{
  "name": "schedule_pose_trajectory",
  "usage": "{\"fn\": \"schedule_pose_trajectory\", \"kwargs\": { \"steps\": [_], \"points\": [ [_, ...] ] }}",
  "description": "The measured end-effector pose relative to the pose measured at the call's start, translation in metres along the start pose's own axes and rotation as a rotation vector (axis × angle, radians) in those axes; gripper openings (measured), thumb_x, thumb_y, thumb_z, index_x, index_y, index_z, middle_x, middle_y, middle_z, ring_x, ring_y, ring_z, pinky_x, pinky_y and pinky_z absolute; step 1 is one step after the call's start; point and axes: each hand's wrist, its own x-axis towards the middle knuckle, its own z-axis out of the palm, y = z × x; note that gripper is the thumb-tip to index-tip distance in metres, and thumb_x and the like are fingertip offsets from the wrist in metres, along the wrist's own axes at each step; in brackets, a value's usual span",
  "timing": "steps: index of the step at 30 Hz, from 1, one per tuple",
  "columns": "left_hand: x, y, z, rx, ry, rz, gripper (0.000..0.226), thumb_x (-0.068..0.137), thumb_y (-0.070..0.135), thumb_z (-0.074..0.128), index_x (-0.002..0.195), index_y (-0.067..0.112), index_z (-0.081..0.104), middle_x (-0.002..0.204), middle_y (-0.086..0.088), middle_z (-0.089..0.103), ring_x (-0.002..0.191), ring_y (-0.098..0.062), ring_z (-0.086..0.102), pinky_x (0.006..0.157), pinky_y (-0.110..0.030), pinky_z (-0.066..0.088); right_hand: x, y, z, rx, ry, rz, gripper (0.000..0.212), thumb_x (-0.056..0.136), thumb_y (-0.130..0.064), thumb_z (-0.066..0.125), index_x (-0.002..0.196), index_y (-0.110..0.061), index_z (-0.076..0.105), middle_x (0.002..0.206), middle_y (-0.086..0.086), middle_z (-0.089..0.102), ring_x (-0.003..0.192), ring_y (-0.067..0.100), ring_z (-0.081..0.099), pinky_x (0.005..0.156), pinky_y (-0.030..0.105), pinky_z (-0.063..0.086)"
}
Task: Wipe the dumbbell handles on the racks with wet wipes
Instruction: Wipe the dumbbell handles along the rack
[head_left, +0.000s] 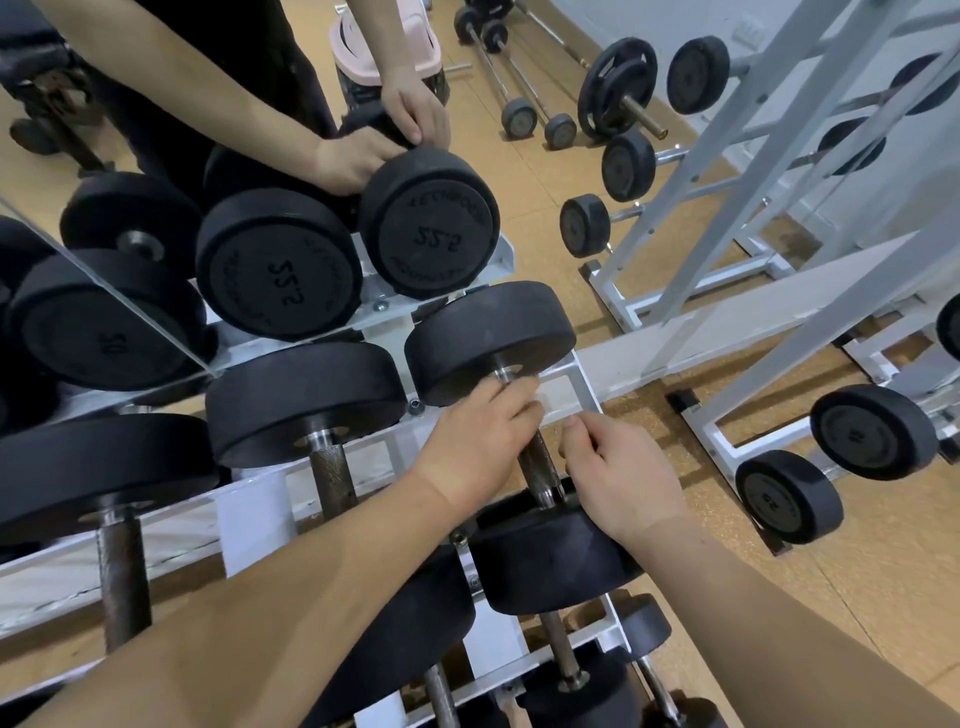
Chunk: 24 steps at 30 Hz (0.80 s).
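Looking down on a white rack (249, 499) standing against a mirror (156, 130), with tan floor (857, 597) spreading out to the right. Passing a second rack (719, 441) at the right edge, also white and carrying smaller weights.

Finding the dumbbell (488, 338) at the right end of the near rack's top tier, just beside a neighbour (306, 395) of the same build. Lying with its long axis running away from the body toward the mirror, one black head next to the glass and the other nearest the body.

Gripping the dark knurled handle (540, 467) with the left hand (483, 447), fingers curling over the far end of the bar, just under the far head. Resting the right hand (623, 478) against the near head, just beside the handle, fingers curling inward and thumb pressing toward the forefinger. Being unable to tell whether anything is pinched there, or whether anything is lying under the left palm.

Showing both hands again in the mirror, above reversed numbers on the reflected heads.
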Motion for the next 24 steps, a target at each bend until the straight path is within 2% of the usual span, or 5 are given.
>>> {"fn": "schedule_pose_trajectory", "kwargs": {
  "steps": [4,9,15,20,24],
  "points": [
    [-0.003,-0.001,0.001,0.006,-0.002,0.077,0.04,0.082,0.0,0.061,0.12,0.005,0.069,0.135,-0.01,0.065,0.123,-0.029,0.055,0.101,-0.043,0.056,0.0,0.0,0.0,0.006,-0.004,0.006,0.046,0.104,-0.039,0.036,0.069,-0.018,0.055,0.062,0.0,0.057,0.064,0.021,0.056,0.062,0.043,0.05],
    [0.008,0.007,0.002,-0.364,-0.072,0.044,0.025,0.071,-0.008,0.062,0.082,0.01,0.075,0.087,-0.002,0.072,0.09,-0.02,0.065,0.089,-0.038,0.054,0.0,0.0,0.0,-0.002,-0.011,0.023,0.045,0.104,-0.041,0.035,0.071,-0.02,0.057,0.066,0.0,0.059,0.068,0.021,0.057,0.064,0.043,0.05],
    [-0.005,0.006,-0.008,-0.519,-0.321,0.202,0.047,0.073,0.008,0.038,0.091,0.01,0.081,0.107,-0.004,0.077,0.112,-0.025,0.07,0.098,-0.039,0.055,-0.002,0.001,-0.002,-0.003,0.017,0.034,0.042,0.105,-0.041,0.034,0.073,-0.021,0.054,0.07,-0.001,0.059,0.072,0.023,0.057,0.067,0.043,0.05],
    [0.015,-0.011,-0.002,-0.341,-0.033,0.082,0.04,0.077,-0.014,0.057,0.093,0.012,0.083,0.104,-0.005,0.079,0.101,-0.024,0.072,0.108,-0.044,0.048,0.0,0.003,0.0,0.009,0.016,0.03,0.043,0.105,-0.04,0.035,0.072,-0.022,0.054,0.067,-0.002,0.059,0.068,0.021,0.057,0.064,0.041,0.049],
    [-0.017,0.018,-0.007,-0.437,-0.317,0.204,0.057,0.071,0.011,0.031,0.098,0.015,0.082,0.111,0.0,0.078,0.117,-0.019,0.067,0.118,-0.04,0.038,0.001,0.005,0.001,0.012,0.015,0.03,0.042,0.104,-0.039,0.036,0.069,-0.021,0.051,0.068,-0.001,0.058,0.07,0.023,0.056,0.063,0.038,0.044]
  ]
}}
